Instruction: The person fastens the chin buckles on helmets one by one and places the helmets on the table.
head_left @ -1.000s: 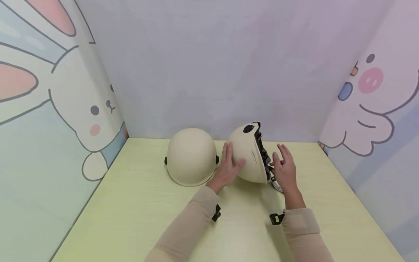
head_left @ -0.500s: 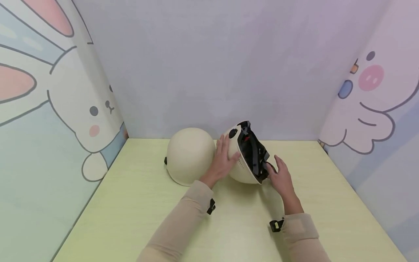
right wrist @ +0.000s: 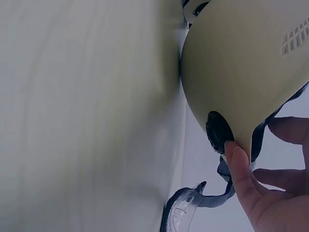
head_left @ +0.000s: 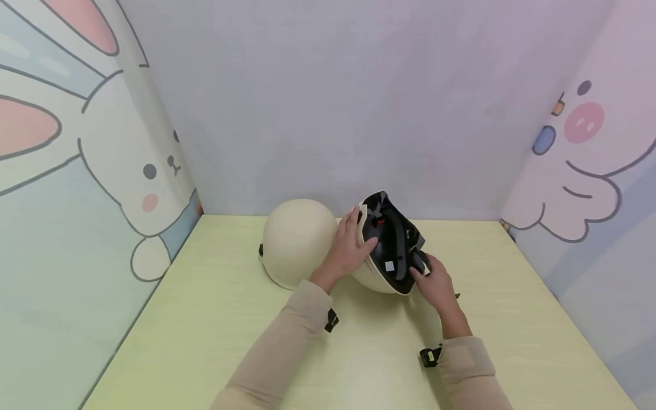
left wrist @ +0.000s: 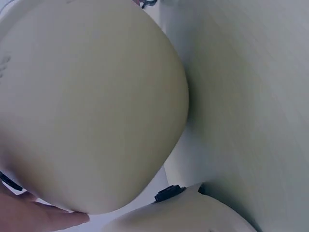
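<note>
Toward the back of the pale table [head_left: 230, 341], a cream helmet [head_left: 392, 245] rests tilted, its black inside turned to the right and toward the person. The left hand [head_left: 344, 249] lies against the shell [head_left: 366, 278], fingers extended, thumb apart at the rim. The right hand [head_left: 434, 283] pinches the rim's other side between thumb and fingers, near a black knob [right wrist: 219, 131]; a strap [right wrist: 215, 199] with a clear piece trails below. A small white label [head_left: 389, 266] sits inside, its writing too small to read. Slots [right wrist: 295, 37] pierce the shell. Just to the left, the other helmet [head_left: 297, 242] stands dome up. At the right cuff, a black device [head_left: 428, 357] bears an unreadable yellow mark [head_left: 431, 356]. Walls show a rabbit [head_left: 128, 165] and a pink-snouted pig [head_left: 584, 122].
</note>
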### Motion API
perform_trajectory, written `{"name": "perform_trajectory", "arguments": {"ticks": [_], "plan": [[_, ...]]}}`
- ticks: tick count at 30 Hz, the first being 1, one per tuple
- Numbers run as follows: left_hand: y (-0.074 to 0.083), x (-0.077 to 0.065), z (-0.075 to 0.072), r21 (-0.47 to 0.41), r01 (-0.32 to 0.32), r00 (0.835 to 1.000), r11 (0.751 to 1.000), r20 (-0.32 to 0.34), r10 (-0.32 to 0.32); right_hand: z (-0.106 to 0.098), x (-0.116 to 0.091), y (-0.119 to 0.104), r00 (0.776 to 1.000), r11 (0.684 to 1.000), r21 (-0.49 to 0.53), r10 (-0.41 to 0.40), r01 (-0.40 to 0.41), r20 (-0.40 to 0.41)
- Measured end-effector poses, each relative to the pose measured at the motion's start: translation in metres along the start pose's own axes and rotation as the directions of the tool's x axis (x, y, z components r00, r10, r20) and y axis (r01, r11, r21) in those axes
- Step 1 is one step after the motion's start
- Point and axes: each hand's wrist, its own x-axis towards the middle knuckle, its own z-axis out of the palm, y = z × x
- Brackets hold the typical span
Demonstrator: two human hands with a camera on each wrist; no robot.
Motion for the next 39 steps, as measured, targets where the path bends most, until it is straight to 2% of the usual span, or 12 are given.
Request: {"name": "perform_trajectory", "arguments": {"ticks": [6, 11, 21, 28, 33, 39], "plan": [[0.001, -0.008, -0.003, -0.046, 0.090, 0.995, 0.995, 0.039, -0.088, -0.005, -0.002, -0.003, 0.998, 0.999, -0.033, 0.008, -0.010, -0.060], [-0.001, -0.018, -0.002, -0.066, 0.143, 0.989, 0.987, 0.037, -0.141, -0.012, -0.005, -0.007, 0.998, 0.999, -0.027, 0.016, -0.017, -0.067], [-0.005, -0.038, 0.007, -0.072, 0.184, 0.982, 0.980, -0.022, -0.186, -0.029, -0.011, -0.014, 0.997, 0.997, -0.070, -0.017, 0.012, -0.074], [-0.014, -0.046, 0.011, -0.092, 0.221, 0.975, 0.971, -0.003, -0.222, -0.040, -0.015, -0.021, 0.996, 0.992, -0.104, -0.072, 0.066, -0.055], [-0.020, -0.049, 0.013, -0.117, 0.224, 0.975, 0.968, 0.012, -0.224, -0.047, -0.015, -0.026, 0.995, 0.988, -0.127, -0.095, 0.090, -0.034], [-0.021, -0.051, 0.008, -0.146, 0.213, 0.977, 0.966, 0.007, -0.215, -0.052, -0.013, -0.025, 0.994, 0.988, -0.111, -0.108, 0.106, -0.010]]}}
